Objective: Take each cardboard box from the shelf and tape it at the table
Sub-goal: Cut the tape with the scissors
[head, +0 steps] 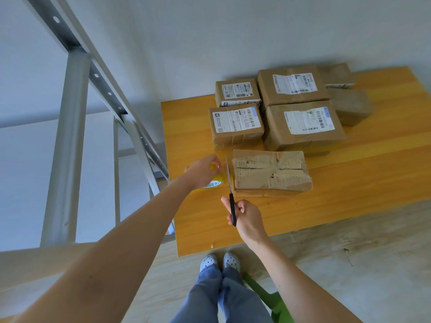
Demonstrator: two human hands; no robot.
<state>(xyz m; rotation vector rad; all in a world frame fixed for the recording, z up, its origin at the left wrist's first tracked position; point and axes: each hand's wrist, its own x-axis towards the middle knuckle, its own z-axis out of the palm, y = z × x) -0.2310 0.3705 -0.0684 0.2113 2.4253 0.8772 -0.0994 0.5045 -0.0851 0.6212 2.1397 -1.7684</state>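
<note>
Left grip [203,171] curls around the tape roll [218,179]; right grip [248,217] clasps scissors [229,183] at the near box's [271,173] nine o'clock. Apparently finished boxes [303,124] crowd the counter [349,183] at twelve.

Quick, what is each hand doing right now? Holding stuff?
Left hand: fingers grip the yellow tape roll.
Right hand: fingers grip the scissors.

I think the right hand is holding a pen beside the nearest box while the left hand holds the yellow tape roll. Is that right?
Not quite. The head view shows the right hand holding black-handled scissors, not a pen. The rest stands: the scissors are beside the nearest box, and the left hand holds the yellow tape roll.
</note>
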